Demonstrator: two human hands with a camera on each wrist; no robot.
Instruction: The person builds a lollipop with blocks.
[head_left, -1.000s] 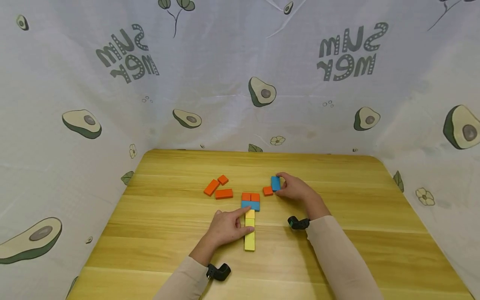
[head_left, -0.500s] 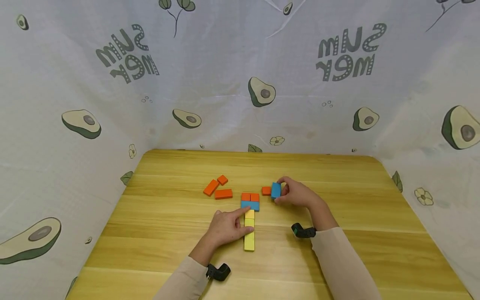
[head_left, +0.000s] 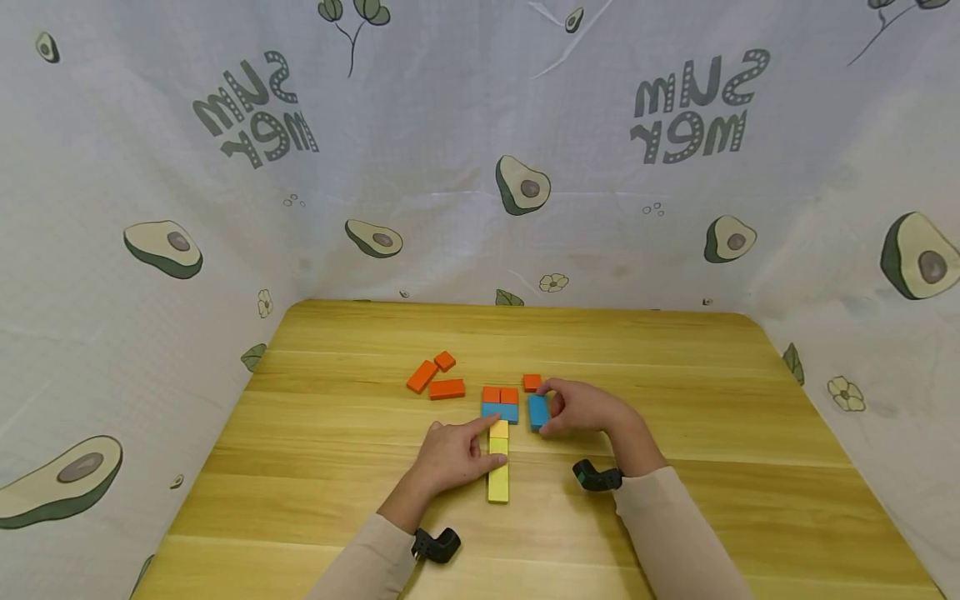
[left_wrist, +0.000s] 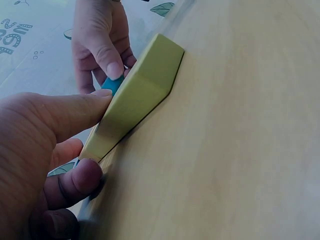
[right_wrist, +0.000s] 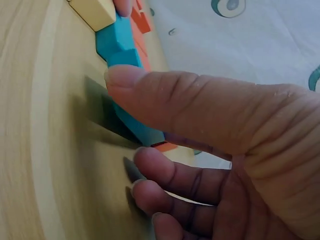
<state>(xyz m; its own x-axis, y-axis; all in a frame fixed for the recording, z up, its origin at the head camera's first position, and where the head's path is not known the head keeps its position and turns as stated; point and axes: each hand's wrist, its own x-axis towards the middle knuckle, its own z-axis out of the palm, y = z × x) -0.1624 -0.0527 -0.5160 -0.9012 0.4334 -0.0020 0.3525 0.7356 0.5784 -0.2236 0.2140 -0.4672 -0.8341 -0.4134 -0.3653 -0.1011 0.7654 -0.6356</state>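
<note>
The blue block (head_left: pixel 538 413) is a plain, smooth rectangular piece with crisp edges and one even colour, longer than it is wide; in the head view its long side runs away from the person, tilted slightly, with a darker blue near end. The right hand (head_left: pixel 588 408) pinches it between thumb and fingers, one at the near end and the other at the far end. It is just to the right of the crosswise blue block (head_left: pixel 512 412), apart from it, and close to a lone orange square (head_left: pixel 532 382) beyond its far end; whether its underside touches the table (head_left: pixel 337 500) I cannot tell. The crosswise block matches it in colour and has two orange squares (head_left: pixel 500 395) side by side against its far edge. Against its near edge comes a small yellow block (head_left: pixel 498 430), warmer in tone than the long yellow block (head_left: pixel 498 489) below. The left hand (head_left: pixel 448 454) grips nothing: its extended index finger touches the crosswise block and its thumb rests on the long yellow one. Farther left lie three loose orange blocks (head_left: pixel 447 389), two oblong and one small.
</note>
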